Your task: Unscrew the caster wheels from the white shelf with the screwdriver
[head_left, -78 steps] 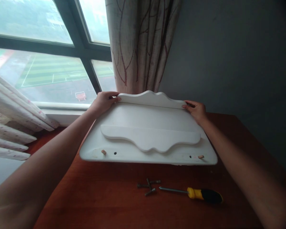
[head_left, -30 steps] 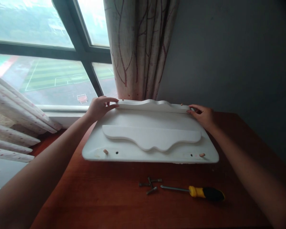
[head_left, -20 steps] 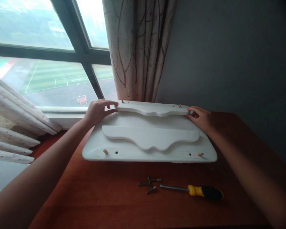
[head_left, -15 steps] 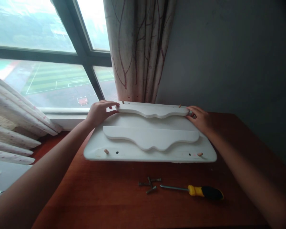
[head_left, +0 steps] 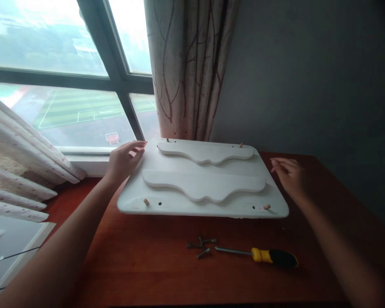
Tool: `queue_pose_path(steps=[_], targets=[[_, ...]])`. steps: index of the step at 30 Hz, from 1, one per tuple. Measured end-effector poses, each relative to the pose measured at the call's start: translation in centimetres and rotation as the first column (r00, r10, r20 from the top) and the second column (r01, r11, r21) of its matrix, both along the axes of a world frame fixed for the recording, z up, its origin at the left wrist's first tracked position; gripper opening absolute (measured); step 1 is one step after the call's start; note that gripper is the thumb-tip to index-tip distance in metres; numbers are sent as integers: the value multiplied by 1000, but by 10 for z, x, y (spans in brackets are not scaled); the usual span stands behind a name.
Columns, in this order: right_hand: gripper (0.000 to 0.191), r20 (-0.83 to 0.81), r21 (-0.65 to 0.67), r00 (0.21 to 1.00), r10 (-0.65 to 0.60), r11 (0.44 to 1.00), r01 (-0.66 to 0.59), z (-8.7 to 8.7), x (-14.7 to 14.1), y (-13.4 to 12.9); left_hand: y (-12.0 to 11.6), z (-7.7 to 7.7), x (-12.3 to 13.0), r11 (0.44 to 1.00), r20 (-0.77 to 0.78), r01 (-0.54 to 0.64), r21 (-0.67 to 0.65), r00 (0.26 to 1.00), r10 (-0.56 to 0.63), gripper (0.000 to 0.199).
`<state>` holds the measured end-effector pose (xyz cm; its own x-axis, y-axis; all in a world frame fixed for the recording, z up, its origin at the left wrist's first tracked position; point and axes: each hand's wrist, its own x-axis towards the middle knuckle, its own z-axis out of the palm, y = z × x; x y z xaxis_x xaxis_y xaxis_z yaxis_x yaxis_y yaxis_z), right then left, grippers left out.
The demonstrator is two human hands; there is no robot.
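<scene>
A white board with rounded corners lies flat on the table. Two white scalloped wooden pieces rest on it: the far piece near the back edge, the near piece closer to the front. Small wooden dowels stand near the corners, among them the front left dowel and front right dowel, beside dark holes. My left hand is at the board's left edge, thumb and fingers apart, holding nothing. Off the right edge hovers my right hand, empty, its fingers loosely bent and open.
In front of the board, several metal bolts lie in a small heap beside a yellow-and-black screwdriver. The wooden table meets a dark wall behind. A curtain and a window stand at the back left.
Both hands have let go of the far scalloped piece and moved outward, left and right. That piece now lies on the board slightly nearer to me.
</scene>
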<state>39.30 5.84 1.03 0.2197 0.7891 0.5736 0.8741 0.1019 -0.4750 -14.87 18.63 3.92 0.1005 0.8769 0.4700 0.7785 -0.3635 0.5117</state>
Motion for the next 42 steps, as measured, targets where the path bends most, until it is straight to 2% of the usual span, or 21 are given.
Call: queue_pose_path(steps=[2,3,5,7,9,11,13,17,20,24,27,33,35,37,40,42], targets=[[56,-126,-110,988,-92,991,78,-9,11,-18,-18,-4,-10,994,25,-89,-56,996,91,31],[54,-206,-165,970,-132,981,99,-15,16,-27,-27,-7,-16,990,19,-110,-91,993,112,31],[42,-315,-241,944,-102,970,25,-26,22,-41,-42,-13,-26,981,20,-119,-152,992,123,33],[51,-385,-261,922,-30,962,-78,-34,24,-51,-49,-17,-32,980,73,-76,-184,993,91,38],[55,-394,-257,919,3,960,-113,-36,23,-54,-46,-17,-33,984,142,3,-177,990,23,45],[42,-359,-236,933,0,968,-91,-33,20,-50,-34,-10,-27,982,140,81,-172,989,-57,43],[35,-341,-208,940,0,975,-75,-28,16,-39,-16,0,-16,964,8,150,-221,988,-151,40],[36,-377,-189,926,19,977,-97,-20,7,-12,18,20,11,960,-134,159,-232,972,-194,30],[34,-377,-175,926,32,979,-105,-21,2,5,32,25,28,968,-222,141,-209,957,-187,26],[35,-373,-165,926,46,979,-115,-24,-1,15,34,26,38,971,-312,134,-196,931,-191,26],[38,-387,-168,921,39,979,-113,-27,-2,14,28,30,36,971,-351,124,-204,917,-191,29],[43,-468,-185,884,2,978,-100,-35,4,-4,3,29,6,980,-361,59,-191,924,-126,37],[43,-500,-189,866,-16,978,-91,-38,6,-15,-14,23,-8,982,-327,7,-186,942,-69,39],[43,-535,-194,844,-42,978,-74,-42,5,-26,-35,15,-19,973,-221,3,-229,974,-55,43],[48,-606,-213,790,-95,976,-45,-48,-1,-38,-72,2,-24,934,68,59,-353,997,-37,55],[54,-646,-223,754,-118,974,-38,-52,-6,-42,-92,-5,-22,893,272,116,-436,962,8,68]])
